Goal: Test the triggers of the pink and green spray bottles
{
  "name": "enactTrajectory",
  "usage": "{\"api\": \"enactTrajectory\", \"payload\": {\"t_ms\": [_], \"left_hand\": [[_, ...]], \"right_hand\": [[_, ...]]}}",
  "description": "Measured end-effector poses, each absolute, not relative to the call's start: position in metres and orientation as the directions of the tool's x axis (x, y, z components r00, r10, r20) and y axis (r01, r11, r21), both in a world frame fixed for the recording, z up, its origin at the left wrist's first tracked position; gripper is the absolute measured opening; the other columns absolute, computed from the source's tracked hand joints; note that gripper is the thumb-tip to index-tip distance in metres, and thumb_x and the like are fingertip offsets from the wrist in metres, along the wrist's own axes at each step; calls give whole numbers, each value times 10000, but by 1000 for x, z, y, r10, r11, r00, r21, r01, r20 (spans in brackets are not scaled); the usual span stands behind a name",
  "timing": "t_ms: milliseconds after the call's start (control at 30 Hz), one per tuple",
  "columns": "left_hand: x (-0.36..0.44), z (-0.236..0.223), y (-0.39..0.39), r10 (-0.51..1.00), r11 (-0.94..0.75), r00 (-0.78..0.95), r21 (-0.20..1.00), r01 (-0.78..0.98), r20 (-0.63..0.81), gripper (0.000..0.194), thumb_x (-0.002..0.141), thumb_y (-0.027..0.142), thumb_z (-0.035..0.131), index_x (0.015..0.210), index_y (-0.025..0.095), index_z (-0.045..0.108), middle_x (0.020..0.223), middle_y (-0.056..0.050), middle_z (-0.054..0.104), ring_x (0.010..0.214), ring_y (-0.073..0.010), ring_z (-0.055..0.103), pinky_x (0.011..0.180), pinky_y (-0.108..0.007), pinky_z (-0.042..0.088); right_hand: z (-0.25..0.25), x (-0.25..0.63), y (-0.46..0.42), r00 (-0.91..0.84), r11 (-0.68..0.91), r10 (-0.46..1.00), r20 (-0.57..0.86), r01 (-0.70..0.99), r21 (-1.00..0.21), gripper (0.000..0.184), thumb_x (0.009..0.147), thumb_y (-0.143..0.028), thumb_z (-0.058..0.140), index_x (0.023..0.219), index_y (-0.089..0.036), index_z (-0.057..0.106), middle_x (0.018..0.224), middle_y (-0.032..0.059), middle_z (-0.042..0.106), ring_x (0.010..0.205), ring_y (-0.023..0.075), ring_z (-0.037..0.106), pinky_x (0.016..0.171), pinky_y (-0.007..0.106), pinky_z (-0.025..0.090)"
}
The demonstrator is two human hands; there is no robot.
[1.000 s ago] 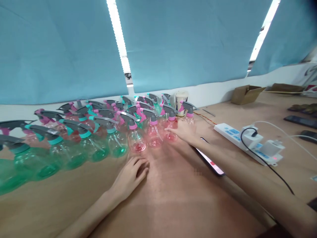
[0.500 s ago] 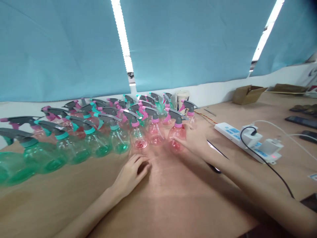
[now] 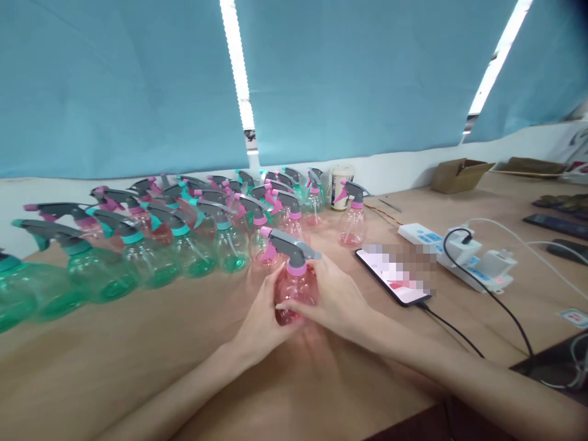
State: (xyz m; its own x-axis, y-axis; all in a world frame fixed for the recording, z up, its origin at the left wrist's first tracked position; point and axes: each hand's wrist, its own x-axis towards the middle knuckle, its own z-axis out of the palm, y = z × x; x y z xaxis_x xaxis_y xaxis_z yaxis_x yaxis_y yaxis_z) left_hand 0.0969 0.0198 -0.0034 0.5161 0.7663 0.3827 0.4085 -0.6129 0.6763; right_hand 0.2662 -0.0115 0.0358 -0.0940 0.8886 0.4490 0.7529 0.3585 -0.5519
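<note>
Pink plastic spray bottle [image 3: 296,297]: upright, just in front of the rows, grey trigger head [image 3: 287,244] pointing left; cannot tell whether its base touches the wooden table [image 3: 138,361]
Left hand [image 3: 264,318]: grasping, fingers curled around the bottle's left side
Right hand [image 3: 335,300]: grasping, wrapped across the bottle's front, fingertips near the left hand
Change: the bottle has left its row, and both hands now hold it rather than the right alone
Nearby: green spray bottles [image 3: 147,263] in rows to the left, a phone [image 3: 390,275] to the right
</note>
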Motion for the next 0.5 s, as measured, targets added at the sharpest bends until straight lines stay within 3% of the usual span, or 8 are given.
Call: {"api": "enactTrajectory", "payload": {"t_ms": [133,200,333,500], "left_hand": [[83,2,12,794,-578,472,714,395,383,849,648,257,715,1343,266,226,1288,-92,459,1144,-311,487,928,-491,426],[74,6,9,798,-571,472,718,398,373,845,639,295,746,1326,272,253,1276,-87,462,1135,-308,494,928,-484,431],[57,9,3,777,-588,521,703,400,353,808,639,330,755,1310,283,306,1288,-79,446,1148,-318,480,930,-495,431],[40,6,2,783,-574,551,678,460,289,741,660,432,729,1288,237,386,1198,-108,531,1103,-353,501,902,-541,433]], "right_hand": [[49,256,-8,-257,480,870,421,638,-602,615,595,-590,686,1036,-196,518,1003,76,554,972,243,526,802,413,472],[58,253,-2,-351,534,845,403,525,-663,532,626,-543,691,1012,-216,526,1022,57,543,981,218,524,814,391,473],[67,233,10,-473,569,784,403,285,-771,561,645,-453,717,1091,-212,475,1045,43,561,924,171,566,799,340,492],[59,201,17,-420,615,768,483,278,-738,297,732,-360,637,982,-240,532,955,17,616,930,195,577,772,348,495]]}}
